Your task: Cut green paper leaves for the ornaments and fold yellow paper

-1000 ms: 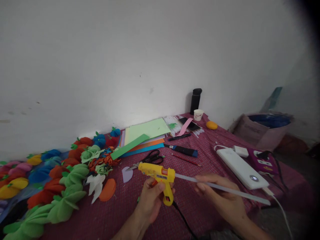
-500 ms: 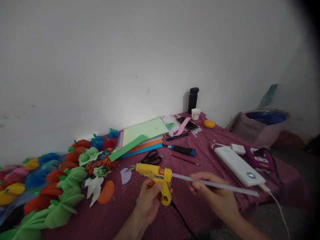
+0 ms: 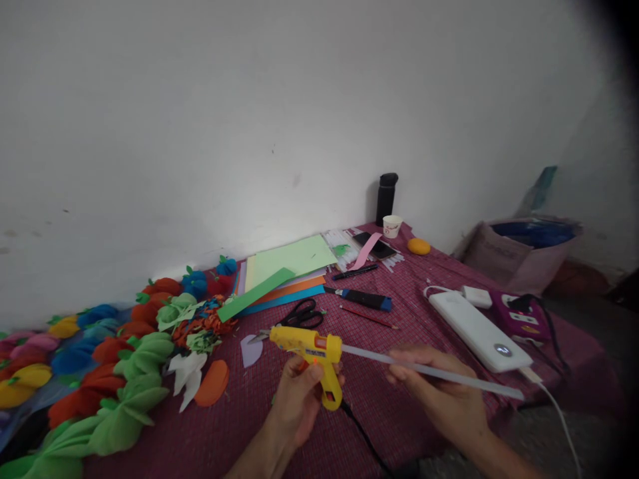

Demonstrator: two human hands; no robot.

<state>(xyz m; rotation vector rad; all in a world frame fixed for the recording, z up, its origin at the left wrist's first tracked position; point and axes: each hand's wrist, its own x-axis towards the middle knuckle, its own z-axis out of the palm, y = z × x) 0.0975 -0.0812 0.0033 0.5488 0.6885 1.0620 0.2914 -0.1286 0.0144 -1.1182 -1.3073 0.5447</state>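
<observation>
My left hand (image 3: 298, 392) is closed around a yellow glue gun (image 3: 299, 340), its nozzle pointing left and its black cord running down off the front. A small light glows red on the gun's side near my thumb. A long translucent glue stick (image 3: 464, 380) lines up with the back of the gun, its front end at the rear opening; how deep it sits I cannot tell. Pinched on the stick's middle is my right hand (image 3: 439, 382). Black-handled scissors (image 3: 303, 313) lie just behind the gun, and a pale purple paper piece (image 3: 250, 351) lies by the nozzle.
Colourful paper pumpkins (image 3: 134, 379) crowd the left side. Coloured sheets (image 3: 294, 259) are stacked at the back, with a utility knife (image 3: 367, 299) and red pencil (image 3: 369, 317) in front. A white power bank (image 3: 476, 329) and purple power strip (image 3: 524, 322) sit at right.
My right hand and the glue stick have shifted slightly to the right, with the stick drawn a little out from the gun. A red light now shows on the gun. My left hand stays put.
</observation>
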